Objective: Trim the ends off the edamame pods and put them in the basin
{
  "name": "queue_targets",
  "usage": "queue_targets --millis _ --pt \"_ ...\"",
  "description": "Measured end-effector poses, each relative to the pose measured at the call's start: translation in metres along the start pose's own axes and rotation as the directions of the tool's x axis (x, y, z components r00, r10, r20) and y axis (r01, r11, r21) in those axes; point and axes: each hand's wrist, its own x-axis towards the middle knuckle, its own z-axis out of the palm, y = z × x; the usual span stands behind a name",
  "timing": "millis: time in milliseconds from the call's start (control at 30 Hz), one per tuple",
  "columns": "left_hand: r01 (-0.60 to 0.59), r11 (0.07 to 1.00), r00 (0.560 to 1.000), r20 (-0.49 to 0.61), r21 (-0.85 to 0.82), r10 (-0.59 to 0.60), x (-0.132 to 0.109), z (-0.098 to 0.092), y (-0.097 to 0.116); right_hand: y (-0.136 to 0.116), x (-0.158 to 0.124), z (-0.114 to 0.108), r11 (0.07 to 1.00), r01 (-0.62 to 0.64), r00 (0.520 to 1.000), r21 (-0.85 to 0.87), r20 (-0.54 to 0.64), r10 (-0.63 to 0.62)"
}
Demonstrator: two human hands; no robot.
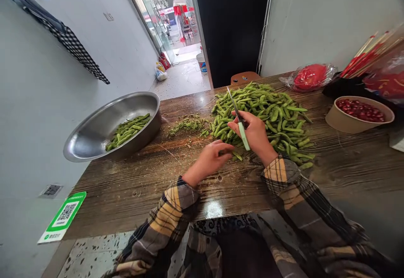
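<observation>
My right hand (252, 132) is closed around scissors (237, 116) with pale green handles, the blades pointing up and away over a big pile of green soybean pods (271, 113) on the wooden table (142, 185). My left hand (210, 158) is pinched on a single pod (235, 155) at the near edge of the pile, just below the scissors. A small heap of cut pod ends (187, 125) lies left of the pile.
A steel basin (94, 132) with several trimmed pods stands at the table's left end, overhanging the edge. At the right sit a paper bowl of red dates (360, 113), a wrapped red packet (311, 76) and bagged chopsticks (375, 57). A chair back (244, 77) shows behind the table.
</observation>
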Motion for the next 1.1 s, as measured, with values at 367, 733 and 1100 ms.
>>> queue_targets --millis 367,733,1100 --pt "0.000 0.999 0.992 -0.124 -0.052 -0.006 0.005 -0.001 -0.013 -0.007 -0.004 0.003 0.999 0.037 0.996 -0.029 0.076 -0.035" --pt "0.083 0.633 0.912 -0.197 -0.770 -0.359 -0.014 -0.039 -0.022 -0.008 -0.015 0.011 0.976 0.175 0.968 -0.132 0.202 -0.146" --pt "-0.009 0.608 0.842 -0.334 -0.794 -0.424 -0.018 -0.051 -0.024 -0.014 -0.025 0.012 0.953 0.231 0.866 -0.195 0.488 -0.110"
